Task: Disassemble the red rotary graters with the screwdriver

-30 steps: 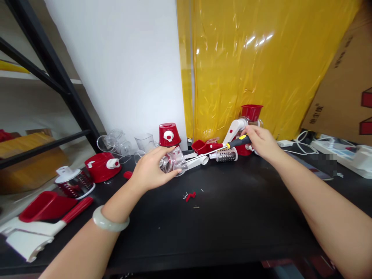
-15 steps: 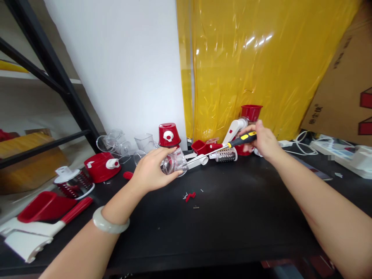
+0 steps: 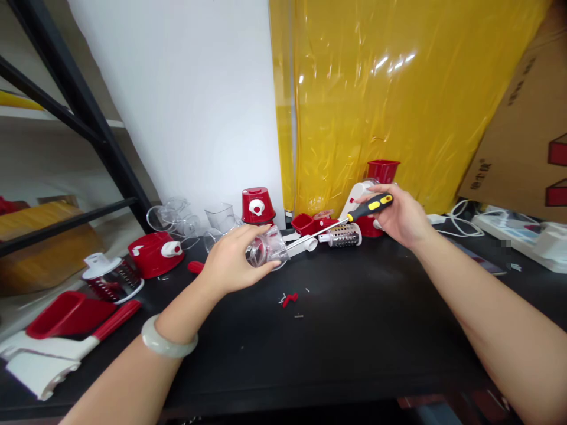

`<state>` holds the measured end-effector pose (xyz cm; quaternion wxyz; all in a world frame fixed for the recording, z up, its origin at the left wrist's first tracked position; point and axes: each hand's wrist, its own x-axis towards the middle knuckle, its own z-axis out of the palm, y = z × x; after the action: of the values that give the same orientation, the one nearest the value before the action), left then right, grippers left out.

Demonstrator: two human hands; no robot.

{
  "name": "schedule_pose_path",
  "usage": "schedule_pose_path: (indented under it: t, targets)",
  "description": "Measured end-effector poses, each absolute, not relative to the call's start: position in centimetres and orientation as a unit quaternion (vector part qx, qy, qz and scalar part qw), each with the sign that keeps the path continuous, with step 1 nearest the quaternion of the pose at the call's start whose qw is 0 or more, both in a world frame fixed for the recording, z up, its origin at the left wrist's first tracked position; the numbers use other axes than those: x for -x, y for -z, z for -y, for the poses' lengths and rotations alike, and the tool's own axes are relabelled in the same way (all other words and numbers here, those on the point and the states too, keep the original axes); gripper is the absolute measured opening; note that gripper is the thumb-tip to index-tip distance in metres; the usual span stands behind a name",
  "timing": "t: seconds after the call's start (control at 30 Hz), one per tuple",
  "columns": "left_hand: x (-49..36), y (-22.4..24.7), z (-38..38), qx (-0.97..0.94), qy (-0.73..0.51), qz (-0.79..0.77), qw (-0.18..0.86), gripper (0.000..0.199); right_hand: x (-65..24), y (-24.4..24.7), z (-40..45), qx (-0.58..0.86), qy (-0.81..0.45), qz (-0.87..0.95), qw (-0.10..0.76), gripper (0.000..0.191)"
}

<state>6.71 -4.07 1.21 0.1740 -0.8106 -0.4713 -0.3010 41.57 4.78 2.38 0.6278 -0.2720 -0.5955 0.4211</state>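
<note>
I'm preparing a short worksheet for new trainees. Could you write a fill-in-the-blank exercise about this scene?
1. The right hand holds a long-shafted ____.
2. The clear plastic part is held in the ____ hand.
3. The tabletop is ____ in colour.
4. The shiny plastic sheet at the back is ____ in colour.

Missing words: screwdriver; left; black; yellow.

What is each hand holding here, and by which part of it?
The left hand holds a clear plastic piece by its outer sides; the right hand holds a screwdriver by its black-and-yellow handle.
</note>
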Motion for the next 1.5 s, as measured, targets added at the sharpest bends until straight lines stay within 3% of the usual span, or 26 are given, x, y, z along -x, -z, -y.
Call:
schedule_pose_path:
  t: [0.07,0.13,0.2,0.3,0.43,0.53,0.63,0.7,0.77,0.87,1.07,1.17,1.33,1.5]
  targets:
    - [-6.7,-1.2,4.1,0.808,0.301,0.473,0.179,0.065,-41.9,-2.2,-5.0,0.365,-0.360,0.618,0.596,0.052]
    - [-6.6,-1.2,4.1,0.806,0.302,0.475,0.180,0.064,-42.3,-1.9,-5.4,0.440,-0.268,0.654,0.554,0.059]
    - [-6.5,-1.2,4.0,0.807,0.302,0.476,0.178,0.064,-42.6,-1.6,-5.8,0.441,-0.225,0.670,0.554,0.047]
    - [-6.5,-1.2,4.0,0.806,0.300,0.478,0.178,0.063,-42.4,-1.6,-5.9,0.333,-0.301,0.649,0.615,0.024]
    - [-6.6,-1.3,4.1,0.806,0.300,0.479,0.178,0.065,-41.9,-1.9,-5.4,0.227,-0.391,0.638,0.624,0.030]
    - [-6.6,-1.3,4.1,0.806,0.304,0.476,0.179,0.064,-41.9,-1.9,-5.3,0.253,-0.397,0.634,0.613,0.025]
    - [-6.5,-1.3,4.1,0.804,0.307,0.475,0.182,0.063,-42.5,-1.5,-5.8,0.367,-0.321,0.653,0.579,0.051]
    - [-6.4,-1.2,4.0,0.805,0.304,0.476,0.181,0.063,-42.8,-1.2,-6.2,0.429,-0.234,0.678,0.549,0.057]
    - [-6.3,-1.2,4.0,0.806,0.302,0.476,0.180,0.063,-42.9,-1.1,-6.4,0.435,-0.199,0.682,0.553,0.048]
    - [-6.4,-1.1,4.0,0.806,0.304,0.474,0.181,0.064,-42.4,-1.3,-6.1,0.346,-0.277,0.647,0.620,0.032]
    - [-6.7,-1.2,4.2,0.807,0.301,0.473,0.183,0.064,-41.4,-2.1,-5.0,0.219,-0.400,0.624,0.634,0.041]
    - [-6.7,-1.3,4.3,0.808,0.300,0.472,0.186,0.064,-41.5,-2.1,-5.0,0.243,-0.409,0.606,0.637,0.028]
    - [-6.5,-1.2,4.2,0.805,0.303,0.474,0.188,0.063,-42.2,-1.8,-5.5,0.419,-0.277,0.649,0.571,0.047]
    - [-6.6,-1.3,4.3,0.810,0.302,0.466,0.189,0.065,-42.1,-1.4,-6.2,0.364,-0.314,0.618,0.622,0.033]
